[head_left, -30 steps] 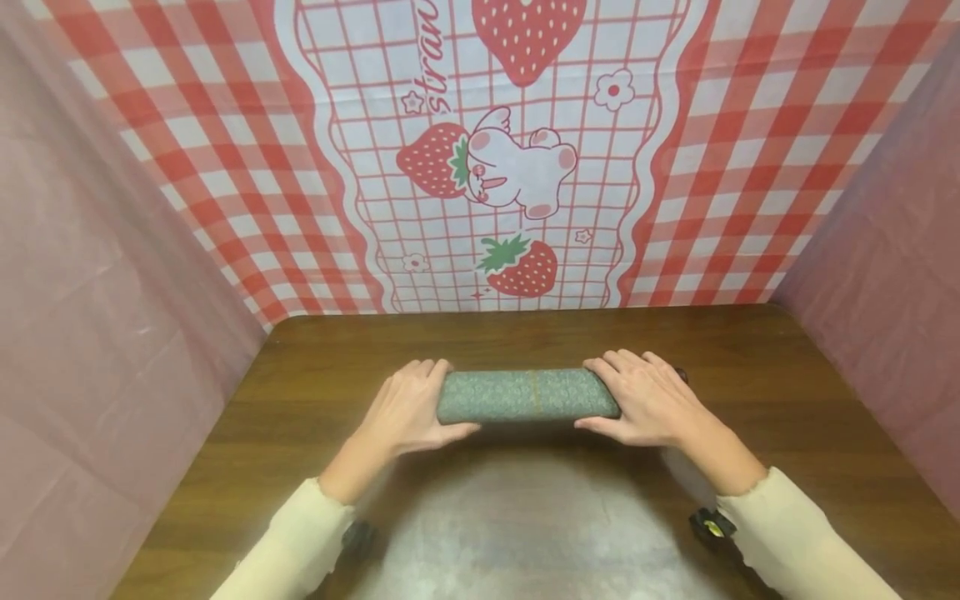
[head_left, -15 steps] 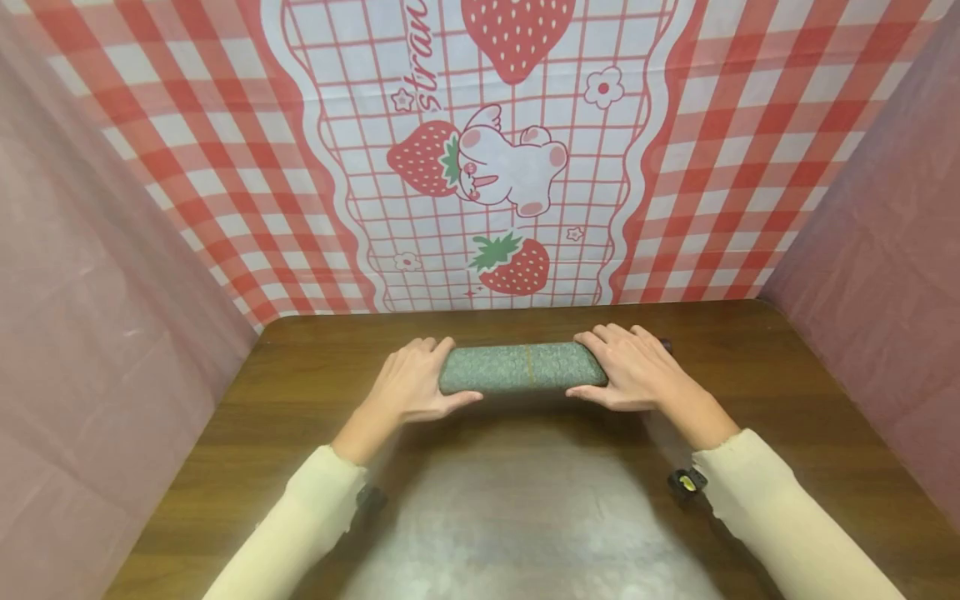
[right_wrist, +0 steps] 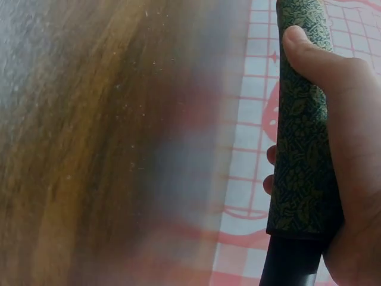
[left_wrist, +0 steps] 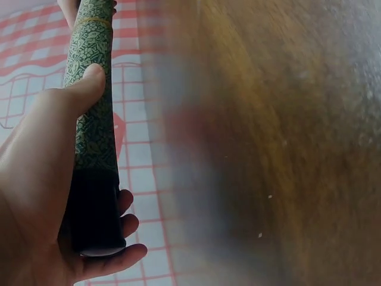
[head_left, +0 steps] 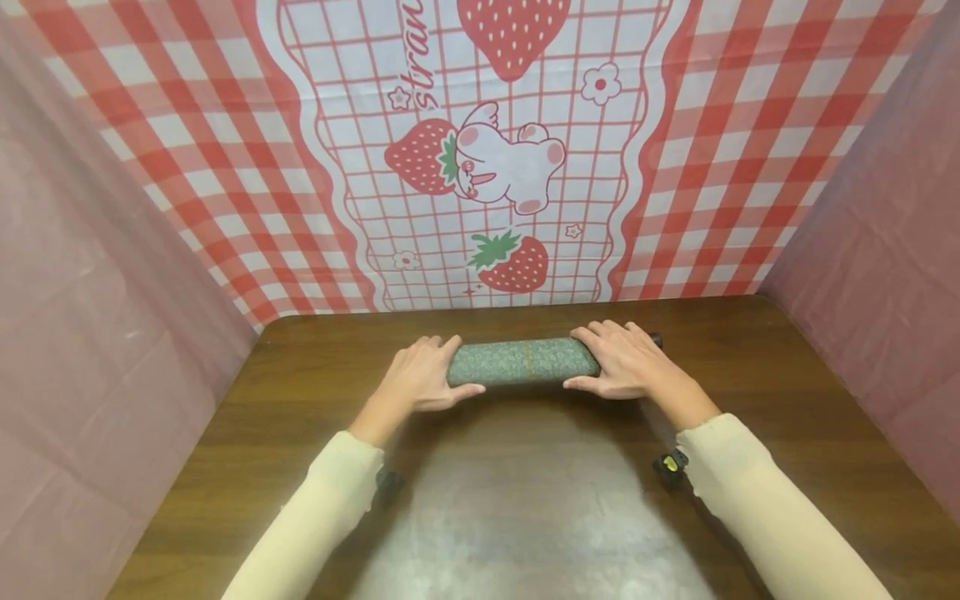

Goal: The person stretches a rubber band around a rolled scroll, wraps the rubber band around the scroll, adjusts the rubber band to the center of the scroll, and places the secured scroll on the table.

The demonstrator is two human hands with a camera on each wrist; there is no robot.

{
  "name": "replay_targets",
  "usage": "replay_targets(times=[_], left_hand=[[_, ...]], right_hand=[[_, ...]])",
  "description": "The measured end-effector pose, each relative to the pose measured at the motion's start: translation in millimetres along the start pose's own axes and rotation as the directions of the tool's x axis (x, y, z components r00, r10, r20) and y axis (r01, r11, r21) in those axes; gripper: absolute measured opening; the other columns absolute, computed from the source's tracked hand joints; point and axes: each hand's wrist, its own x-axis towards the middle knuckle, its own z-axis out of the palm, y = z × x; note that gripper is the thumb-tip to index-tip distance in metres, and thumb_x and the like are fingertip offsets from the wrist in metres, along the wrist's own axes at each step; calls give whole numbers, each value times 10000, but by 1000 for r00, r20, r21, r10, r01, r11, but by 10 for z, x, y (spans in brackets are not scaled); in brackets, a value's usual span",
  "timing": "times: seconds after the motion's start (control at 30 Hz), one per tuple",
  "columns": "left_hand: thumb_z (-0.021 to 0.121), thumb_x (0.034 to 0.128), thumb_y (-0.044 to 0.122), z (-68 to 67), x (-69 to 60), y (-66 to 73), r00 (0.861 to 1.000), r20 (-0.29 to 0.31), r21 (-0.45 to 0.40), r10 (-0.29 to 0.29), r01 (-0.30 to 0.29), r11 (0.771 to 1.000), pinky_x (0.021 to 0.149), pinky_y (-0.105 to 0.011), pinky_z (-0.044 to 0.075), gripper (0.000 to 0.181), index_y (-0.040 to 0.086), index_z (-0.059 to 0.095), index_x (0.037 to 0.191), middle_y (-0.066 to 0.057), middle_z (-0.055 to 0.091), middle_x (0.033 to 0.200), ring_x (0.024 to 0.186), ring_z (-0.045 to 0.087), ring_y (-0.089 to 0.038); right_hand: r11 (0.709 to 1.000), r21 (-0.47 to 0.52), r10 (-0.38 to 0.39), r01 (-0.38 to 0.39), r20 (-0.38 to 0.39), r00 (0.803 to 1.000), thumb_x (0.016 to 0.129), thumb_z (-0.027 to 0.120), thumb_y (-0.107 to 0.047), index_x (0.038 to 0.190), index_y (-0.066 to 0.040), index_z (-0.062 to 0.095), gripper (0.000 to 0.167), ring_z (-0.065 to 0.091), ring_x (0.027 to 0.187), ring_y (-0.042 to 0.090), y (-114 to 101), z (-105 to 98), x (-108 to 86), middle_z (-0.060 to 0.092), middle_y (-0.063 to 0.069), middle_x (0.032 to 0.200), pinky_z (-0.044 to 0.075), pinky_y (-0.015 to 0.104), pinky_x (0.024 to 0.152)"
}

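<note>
A long bar with a green floral pattern is held crosswise above the table's far half. A thin yellow line crosses its middle. My left hand grips one end, its thumb along the near side. In the left wrist view, that end is black and rounded, with fingertips showing past its far side. My right hand grips the other end. In the right wrist view, the patterned part stops at a narrower black end. What kind of thing this is, I cannot tell.
Beneath is a brown wooden table with a bright reflection in its middle. Behind its far edge hangs a red-and-white checked cloth printed with strawberries. Pink sheets hang at both sides.
Both hands have moved away from the camera toward the table's far edge, carrying the green patterned bar with them. The grip at each end looks the same.
</note>
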Motion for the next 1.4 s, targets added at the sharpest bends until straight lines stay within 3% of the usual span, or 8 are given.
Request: replay_targets(times=[0.27, 0.47, 0.63, 0.73, 0.83, 1.07, 1.27, 1.4], left_hand=[[653, 935, 835, 130, 35, -4, 997, 68, 33, -24, 22, 999, 973, -561, 659, 927, 153, 573, 1559, -218, 752, 1389, 1281, 736, -406], [652, 919, 852, 226, 74, -27, 995, 92, 40, -25, 21, 999, 982, -563, 651, 947, 125, 586, 1522, -207, 745, 1391, 1293, 720, -397], [612, 886, 930, 431, 165, -150, 995, 94, 30, -20, 17, 999, 1033, -606, 638, 1060, 118, 582, 1567, -208, 659, 1534, 1405, 655, -402], [655, 907, 876, 363, 137, -101, 990, 141, 4, -31, 31, 1000, 1131, -628, 600, 1075, 73, 555, 1616, -242, 569, 1645, 1513, 583, -441], [710, 904, 826, 299, 116, -68, 987, 154, -27, -33, 38, 999, 1169, -608, 585, 1049, 65, 567, 1611, -233, 573, 1636, 1523, 576, -426], [789, 879, 775, 254, 139, -3, 986, 153, -69, -58, 70, 995, 1071, -606, 626, 957, 99, 669, 1546, -200, 660, 1435, 1348, 660, -416], [673, 803, 981, 695, 333, -265, 989, 133, -21, -57, 60, 998, 1003, -559, 646, 1133, 197, 618, 1618, -162, 649, 1427, 1290, 662, -366], [713, 768, 983, 735, 333, -287, 987, 150, -40, -59, 65, 997, 1058, -587, 632, 1184, 218, 572, 1660, -179, 635, 1498, 1360, 647, -386]], right_hand=[[997, 67, 32, -38, 95, 995, 958, 770, -642, 1555, -61, 596, 851, 668, 1284, 495, -1, 176, 21, 703, 243, 1452, 536, 723, 1072], [994, 96, 41, -55, 142, 989, 963, 775, -632, 1564, -70, 580, 846, 644, 1306, 513, -3, 237, 31, 675, 265, 1464, 532, 752, 1056], [993, 105, 41, -58, 157, 987, 953, 789, -637, 1562, -81, 576, 851, 634, 1300, 509, -5, 244, 59, 639, 283, 1456, 526, 750, 1040], [991, 126, 33, -55, 169, 985, 954, 792, -634, 1560, -85, 576, 845, 624, 1257, 490, -8, 257, 66, 606, 288, 1424, 523, 707, 988], [988, 141, 37, -63, 179, 983, 958, 796, -625, 1545, -94, 582, 820, 586, 1243, 472, -1, 277, 62, 574, 274, 1400, 509, 660, 945], [983, 167, 42, -77, 207, 978, 971, 786, -615, 1529, -94, 574, 792, 518, 1302, 489, 31, 259, 45, 539, 284, 1411, 494, 655, 938], [984, 163, 36, -73, 217, 976, 996, 758, -593, 1535, -83, 550, 771, 526, 1264, 440, 18, 247, 53, 536, 257, 1380, 464, 618, 926], [986, 150, 34, -68, 223, 974, 1004, 742, -600, 1549, -65, 537, 790, 517, 1304, 459, 3, 280, 36, 540, 267, 1406, 471, 673, 965]])
